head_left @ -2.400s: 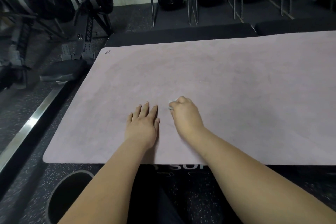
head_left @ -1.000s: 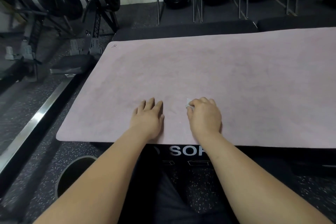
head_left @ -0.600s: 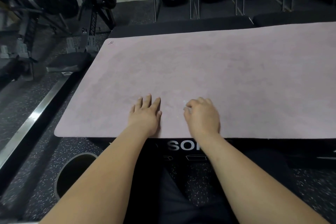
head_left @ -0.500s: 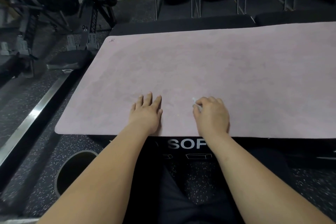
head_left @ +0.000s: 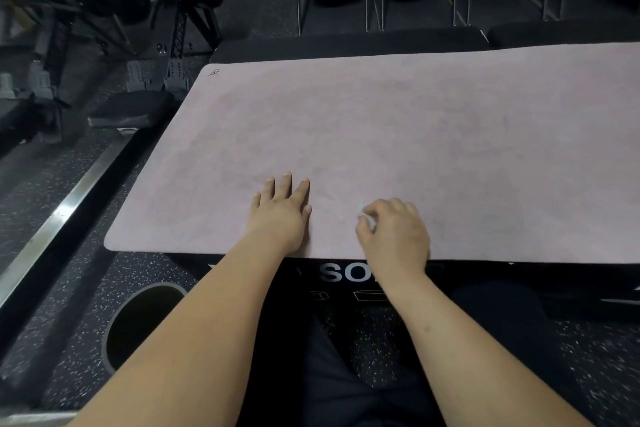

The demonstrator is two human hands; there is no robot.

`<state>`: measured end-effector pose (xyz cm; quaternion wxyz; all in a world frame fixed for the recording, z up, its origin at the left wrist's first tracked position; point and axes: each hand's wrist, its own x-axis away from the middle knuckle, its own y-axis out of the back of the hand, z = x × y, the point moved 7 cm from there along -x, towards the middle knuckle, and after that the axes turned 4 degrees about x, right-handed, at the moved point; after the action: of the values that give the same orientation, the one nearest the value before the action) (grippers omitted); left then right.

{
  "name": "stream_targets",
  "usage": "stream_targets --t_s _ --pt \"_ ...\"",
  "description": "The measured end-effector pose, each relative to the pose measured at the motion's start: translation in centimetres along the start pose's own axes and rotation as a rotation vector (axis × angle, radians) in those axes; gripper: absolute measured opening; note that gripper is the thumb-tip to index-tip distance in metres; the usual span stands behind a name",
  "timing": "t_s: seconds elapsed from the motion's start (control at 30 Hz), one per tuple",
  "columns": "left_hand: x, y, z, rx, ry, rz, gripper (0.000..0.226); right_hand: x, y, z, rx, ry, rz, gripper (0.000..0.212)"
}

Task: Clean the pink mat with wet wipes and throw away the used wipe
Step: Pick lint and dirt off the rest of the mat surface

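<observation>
Pink mat [head_left: 415,135] lies flat over a low black platform [head_left: 519,274], whole top in reach. Dark round tub [head_left: 152,285] sits on the floor [head_left: 62,357] by its near left corner, handy for binning, I'd guess. Left hand [head_left: 280,215], grip spread flat, pins the mat near the front edge, probably so it won't slide. Right hand [head_left: 394,236], grip pinching a scrunched white wipe [head_left: 367,217], presses it to the mat just beside.

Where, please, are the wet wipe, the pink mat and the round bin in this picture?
wet wipe [head_left: 367,218], head view, the visible white corner.
pink mat [head_left: 415,121], head view, its bare middle.
round bin [head_left: 145,326], head view, its dark inside.
</observation>
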<state>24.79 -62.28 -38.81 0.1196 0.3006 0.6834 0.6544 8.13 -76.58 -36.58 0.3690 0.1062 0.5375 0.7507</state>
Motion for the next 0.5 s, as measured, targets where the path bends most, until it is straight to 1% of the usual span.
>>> stream_targets --t_s 0.1,0.13,0.23,0.3,0.37,0.5 --pt "-0.1 -0.1 0.0 -0.004 0.004 0.001 0.059 0.4 0.1 0.6 -0.019 -0.031 -0.015 0.014" --pt "-0.1 0.0 0.0 -0.004 0.006 0.002 0.059 0.6 -0.3 1.6 -0.037 -0.004 0.001 0.014" --pt "-0.1 0.1 0.0 -0.007 0.009 0.011 0.059 2.4 -2.0 5.4 -0.069 0.156 0.071 0.013" --pt "-0.1 0.2 0.0 -0.002 0.009 0.018 0.059 3.3 -2.4 5.9 -0.076 0.208 0.081 0.014" --pt "0.0 0.2 0.0 -0.004 0.003 0.017 0.060 3.3 -1.7 4.5 -0.066 0.179 0.055 0.015" --pt "-0.1 0.2 0.1 -0.004 -0.013 0.018 0.060 2.4 0.3 -1.6 -0.016 -0.004 -0.004 0.016"
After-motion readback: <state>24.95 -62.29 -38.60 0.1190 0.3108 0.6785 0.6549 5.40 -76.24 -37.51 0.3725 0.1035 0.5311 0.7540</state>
